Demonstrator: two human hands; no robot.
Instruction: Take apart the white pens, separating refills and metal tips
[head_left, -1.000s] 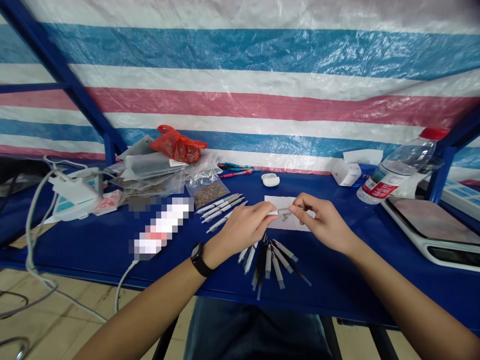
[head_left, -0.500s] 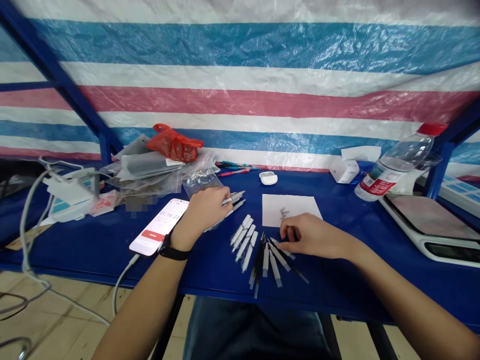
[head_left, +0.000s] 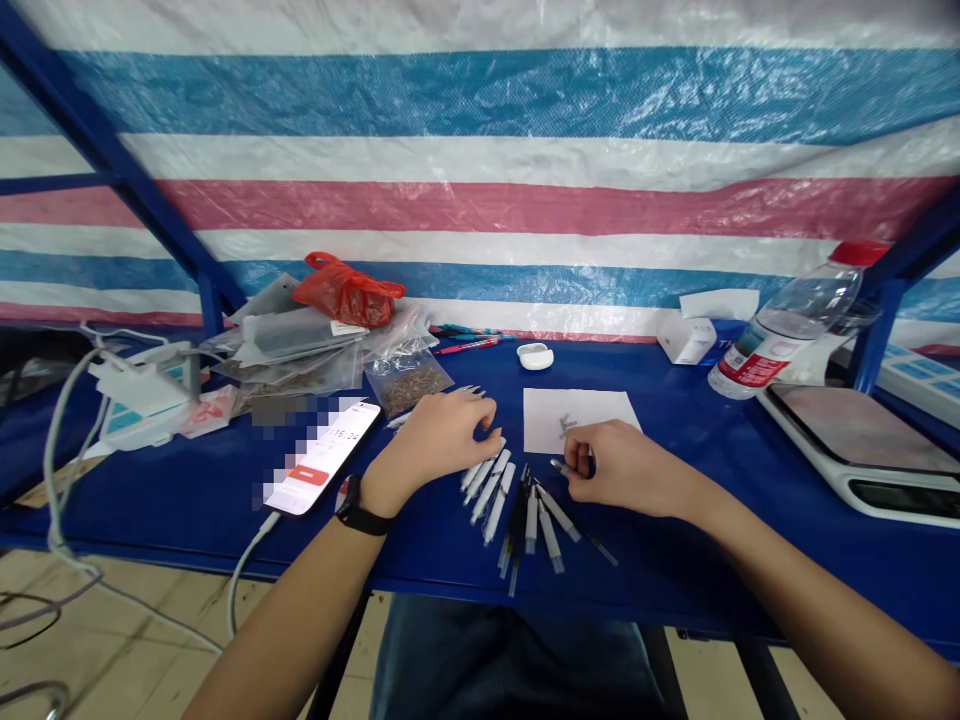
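Observation:
My left hand (head_left: 442, 437) lies over a few white pens on the blue table (head_left: 660, 580), with a pen end showing on either side of it. Its fingertips are close to a row of white pens (head_left: 484, 490). My right hand (head_left: 622, 468) is pinching a small dark-tipped pen (head_left: 559, 467) just beside a fan of black and white pens (head_left: 536, 530). Behind that hand lies a white sheet of paper (head_left: 577, 420) with a small grey item on it. A black watch (head_left: 358, 507) circles my left wrist.
A phone (head_left: 322, 458) with a timer lies left of my left hand, its cable trailing off the table edge. Plastic bags (head_left: 296, 345), a red bag (head_left: 347, 295), a small bag of brown bits (head_left: 409, 385), a water bottle (head_left: 787, 330) and a digital scale (head_left: 862, 445) surround the work area.
Both hands have parted from the paper, where they held a white pen together. My left hand has moved left, then back right over the pens. My right hand now pinches a pen.

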